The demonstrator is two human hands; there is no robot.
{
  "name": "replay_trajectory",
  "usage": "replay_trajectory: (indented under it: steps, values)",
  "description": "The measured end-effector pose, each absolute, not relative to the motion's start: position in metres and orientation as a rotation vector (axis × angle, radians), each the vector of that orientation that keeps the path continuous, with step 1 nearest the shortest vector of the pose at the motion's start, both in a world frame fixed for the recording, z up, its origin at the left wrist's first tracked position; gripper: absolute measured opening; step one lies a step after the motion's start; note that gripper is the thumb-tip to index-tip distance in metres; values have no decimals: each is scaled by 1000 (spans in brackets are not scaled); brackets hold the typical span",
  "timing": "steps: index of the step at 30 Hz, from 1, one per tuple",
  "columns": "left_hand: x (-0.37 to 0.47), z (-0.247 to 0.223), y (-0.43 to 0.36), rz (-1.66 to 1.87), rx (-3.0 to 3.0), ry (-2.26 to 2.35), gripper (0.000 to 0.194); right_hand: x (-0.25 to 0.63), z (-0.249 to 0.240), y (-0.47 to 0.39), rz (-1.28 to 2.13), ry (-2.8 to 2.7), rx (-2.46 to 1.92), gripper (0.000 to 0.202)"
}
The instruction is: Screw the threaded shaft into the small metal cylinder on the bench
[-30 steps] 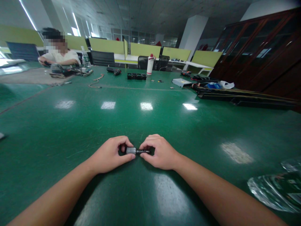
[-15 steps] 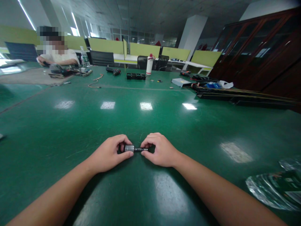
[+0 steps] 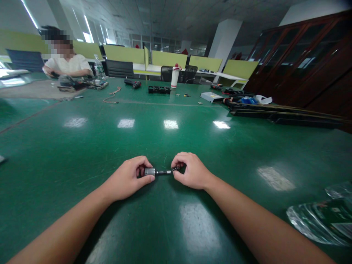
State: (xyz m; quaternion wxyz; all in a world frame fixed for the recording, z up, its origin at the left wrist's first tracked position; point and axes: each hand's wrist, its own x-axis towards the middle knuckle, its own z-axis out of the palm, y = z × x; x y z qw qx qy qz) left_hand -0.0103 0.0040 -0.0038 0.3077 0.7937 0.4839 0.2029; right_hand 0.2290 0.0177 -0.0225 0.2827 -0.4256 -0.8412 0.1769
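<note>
Just above the green tabletop [image 3: 154, 137], my left hand [image 3: 128, 179] is closed around a silver metal cylinder [image 3: 150, 171], gripped between thumb and fingers. A thin shaft [image 3: 163, 172], dark near the cylinder and bright at its end, points right from it. My right hand [image 3: 194, 171] pinches a small black coil spring [image 3: 175, 169] at the shaft's tip. The spring is slightly tilted against the shaft; whether the two still touch I cannot tell. My left fingers hide the cylinder's rear end.
Clear plastic bottles [image 3: 320, 222] lie at the lower right. Farther back stand a white bottle [image 3: 175, 76], a black part [image 3: 159, 89], a power drill [image 3: 132, 83] and a grey box [image 3: 211, 96]. Long black strips [image 3: 275, 112] lie at right. Another person [image 3: 67, 66] sits at far left.
My right hand has moved right and slightly up with the spring, which was around the shaft's end before. More of the shaft now shows. My left hand has barely shifted.
</note>
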Motion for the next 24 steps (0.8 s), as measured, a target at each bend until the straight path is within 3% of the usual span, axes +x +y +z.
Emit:
replay_trajectory:
  steps: [17,24]
  values:
    - [-10,-6,6,527,2094,1266,20,226,-24,15,513,-2314,-1071,8]
    - [-9,-6,5,490,2160,1228,29,217,-25,11,574,-2288,-969,23]
